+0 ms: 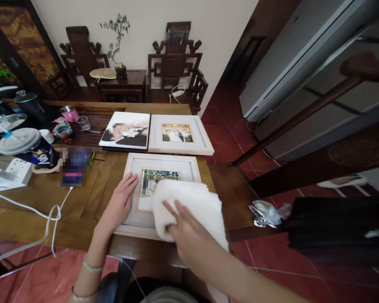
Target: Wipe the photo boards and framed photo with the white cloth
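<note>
The right hand (pixel 185 229) lay fingers spread on a white cloth (pixel 189 210) over the framed photo (pixel 159 191) at lower centre, while the left hand (pixel 121 202), fingers flat together, pinned its left border. The frame sat near the table edge (pixel 82 242), so a hard wipe could have pushed it off.

The left hand (pixel 121 198) lies flat, fingers together pointing to one o'clock; the right hand (pixel 183 229) presses down, fingers spread toward eleven o'clock.
</note>
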`<state>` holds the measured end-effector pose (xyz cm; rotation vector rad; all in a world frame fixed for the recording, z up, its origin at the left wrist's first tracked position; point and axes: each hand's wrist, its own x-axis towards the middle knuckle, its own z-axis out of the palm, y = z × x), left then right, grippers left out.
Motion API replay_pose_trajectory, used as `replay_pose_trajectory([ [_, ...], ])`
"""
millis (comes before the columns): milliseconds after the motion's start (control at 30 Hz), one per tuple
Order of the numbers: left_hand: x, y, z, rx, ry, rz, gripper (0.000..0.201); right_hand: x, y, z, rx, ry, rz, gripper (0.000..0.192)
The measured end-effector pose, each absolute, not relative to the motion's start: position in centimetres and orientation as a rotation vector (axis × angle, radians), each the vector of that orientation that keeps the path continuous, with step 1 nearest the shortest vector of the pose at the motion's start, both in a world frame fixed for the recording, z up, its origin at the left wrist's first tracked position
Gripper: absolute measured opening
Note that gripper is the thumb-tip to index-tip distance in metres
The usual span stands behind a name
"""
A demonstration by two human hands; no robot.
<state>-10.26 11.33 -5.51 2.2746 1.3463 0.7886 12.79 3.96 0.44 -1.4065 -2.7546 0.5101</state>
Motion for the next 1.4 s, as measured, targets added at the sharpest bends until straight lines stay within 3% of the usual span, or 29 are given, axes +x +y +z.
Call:
replay_pose_trajectory([
  [200,-10.4,11.3,-5.6,2.261,1.339,0.764,0.044,12.7,13.3,-1.0,-1.565,-2.641,0.165,0.039],
  [300,-10.4,11.2,-5.7,2.257,1.333,0.790,0.044,12.5,14.0,-1.1,-1.527,-2.683,0.084,0.037],
  [567,-10.2,11.3,-5.5,2.230,1.376,0.785,0.045,11.7,4.0,2.7,-1.225,-3.020,0.644,0.033],
  [667,-10.2,11.3,-5.5,2.224,1.382,0.765,0.044,11.3,3.6,2.7,-1.153,-2.979,0.715,0.032],
  [867,-10.2,11.0,-5.2,2.150,1.387,0.784,0.045,9.6,11.1,-1.1,-1.311,-2.779,0.340,0.030],
  [1033,-10.2,10.7,-4.7,2.098,1.351,0.887,0.054,7.1,14.4,-1.2,-1.253,-2.805,0.163,0.030],
  [1267,-10.6,10.5,-5.0,2.086,1.324,0.924,0.059,7.5,7.6,1.4,-0.974,-3.049,0.468,0.028],
  [1400,-10.4,10.7,-5.0,2.115,1.393,0.789,0.052,10.5,4.7,2.7,-1.102,-3.038,0.676,0.028],
])
